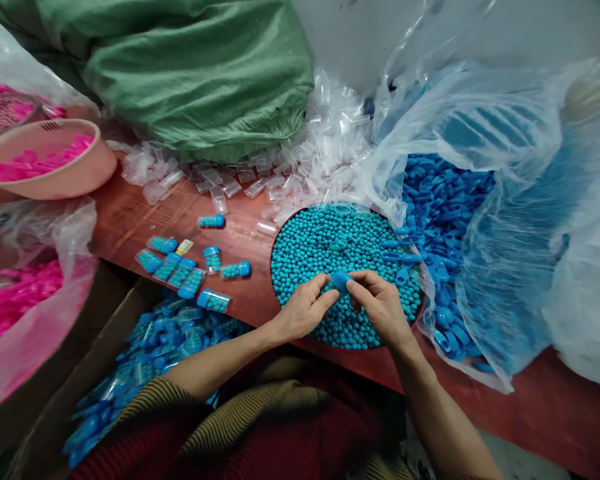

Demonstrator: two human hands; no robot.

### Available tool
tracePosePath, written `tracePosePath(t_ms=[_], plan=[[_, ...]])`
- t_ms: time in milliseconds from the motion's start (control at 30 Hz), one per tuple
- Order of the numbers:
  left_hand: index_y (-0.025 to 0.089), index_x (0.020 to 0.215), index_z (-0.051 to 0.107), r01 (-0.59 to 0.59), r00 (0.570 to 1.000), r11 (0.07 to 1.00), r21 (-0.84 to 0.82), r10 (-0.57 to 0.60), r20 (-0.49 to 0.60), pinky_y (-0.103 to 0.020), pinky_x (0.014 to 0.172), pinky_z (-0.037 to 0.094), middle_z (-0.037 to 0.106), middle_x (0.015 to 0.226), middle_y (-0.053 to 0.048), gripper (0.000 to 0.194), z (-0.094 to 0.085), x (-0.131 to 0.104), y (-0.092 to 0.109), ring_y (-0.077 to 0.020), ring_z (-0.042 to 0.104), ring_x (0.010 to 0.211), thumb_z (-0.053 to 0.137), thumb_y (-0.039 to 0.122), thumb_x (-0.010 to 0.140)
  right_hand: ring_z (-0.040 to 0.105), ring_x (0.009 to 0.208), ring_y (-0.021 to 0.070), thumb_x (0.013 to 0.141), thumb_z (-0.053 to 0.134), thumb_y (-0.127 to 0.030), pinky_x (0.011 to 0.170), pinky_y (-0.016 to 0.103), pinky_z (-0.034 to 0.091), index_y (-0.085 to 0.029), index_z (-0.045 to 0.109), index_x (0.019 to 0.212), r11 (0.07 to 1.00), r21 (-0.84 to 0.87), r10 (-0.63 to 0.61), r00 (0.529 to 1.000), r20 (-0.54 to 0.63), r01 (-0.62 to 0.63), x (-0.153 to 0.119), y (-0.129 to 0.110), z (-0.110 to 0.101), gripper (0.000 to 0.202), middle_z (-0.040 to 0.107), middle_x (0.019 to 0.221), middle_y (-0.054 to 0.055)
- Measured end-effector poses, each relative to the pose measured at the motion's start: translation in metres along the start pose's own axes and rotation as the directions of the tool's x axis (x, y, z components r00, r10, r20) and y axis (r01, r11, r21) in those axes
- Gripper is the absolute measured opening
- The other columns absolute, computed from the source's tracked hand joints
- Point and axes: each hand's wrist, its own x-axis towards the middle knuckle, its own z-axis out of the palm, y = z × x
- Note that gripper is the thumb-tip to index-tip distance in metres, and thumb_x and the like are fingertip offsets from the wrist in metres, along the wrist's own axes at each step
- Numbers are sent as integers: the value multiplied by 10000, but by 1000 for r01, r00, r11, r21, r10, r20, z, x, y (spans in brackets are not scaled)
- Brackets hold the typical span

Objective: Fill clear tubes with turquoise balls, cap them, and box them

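Note:
A wide round container (274, 293) full of small teal balls (325, 237) stands on the red table, and both my hands are over it. My left hand (305, 305) is closed around the left end of a small piece, mostly hidden by the fingers. My right hand (380, 303) pinches the blue cap (341, 281) at the piece's other end. Several filled clear tubes with blue caps, such as one bottle (235, 269), lie on the table to the left.
Blue caps (440, 200) fill a plastic bag at right. Clear tubes (325, 153) are heaped behind, beside a green sack (195, 73). A pink basin (55, 180) stands at left. Below the table edge, a box (80, 360) holds capped tubes.

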Motion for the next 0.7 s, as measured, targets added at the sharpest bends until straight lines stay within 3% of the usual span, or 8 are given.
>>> tracePosePath(t_ms=[133,267,400,500,600,633,700], plan=[[166,991,564,-52,995,995,84,58,-77,-271,718,442,598,832,-8,263,-11,-4,-4,-131,531,749,424,362,887,497,522,104,821,553,-465,472,242,423,-186,633,997,992,-94,-82,995,54,87,1,9,3,339,621,717,7],[156,1032,581,11,938,969,245,75,-338,-312,816,452,633,968,-55,291,-50,-14,-27,-175,568,885,452,353,862,561,638,136,849,525,-439,589,286,478,-187,596,1107,926,-320,-188,979,75,202,15,20,-8,368,651,894,46],[143,1025,596,237,821,865,443,66,-567,-367,852,447,629,962,-79,330,-98,-27,-63,-217,566,893,443,372,843,583,744,183,860,512,-351,731,353,484,-162,600,1107,734,-609,-360,933,26,300,47,25,-19,323,633,993,91],[120,1075,588,394,747,719,572,113,-655,-424,890,414,603,989,-122,376,-118,-34,-81,-271,539,953,430,365,838,592,827,214,872,485,-290,708,344,473,-178,537,1225,517,-794,-383,916,118,319,71,24,-17,374,568,1156,125],[81,1182,537,460,667,619,637,232,-708,-453,909,386,558,1059,-176,454,-118,-35,-80,-312,501,1025,423,368,850,587,897,231,894,444,-258,646,303,444,-199,559,1198,333,-881,-341,914,222,338,85,24,-12,330,577,1131,115],[80,1191,531,434,665,616,657,274,-695,-445,911,386,553,1069,-179,450,-113,-33,-77,-308,497,1035,418,362,859,582,914,228,904,430,-253,648,292,436,-203,580,1161,296,-889,-335,910,246,349,87,24,-12,302,588,1103,108],[106,1174,540,289,719,657,697,331,-610,-403,898,409,571,1057,-153,394,-97,-25,-66,-269,519,1008,394,330,885,572,938,214,923,404,-255,679,275,428,-206,606,1096,257,-892,-337,900,277,371,88,25,-11,271,603,1070,96]])
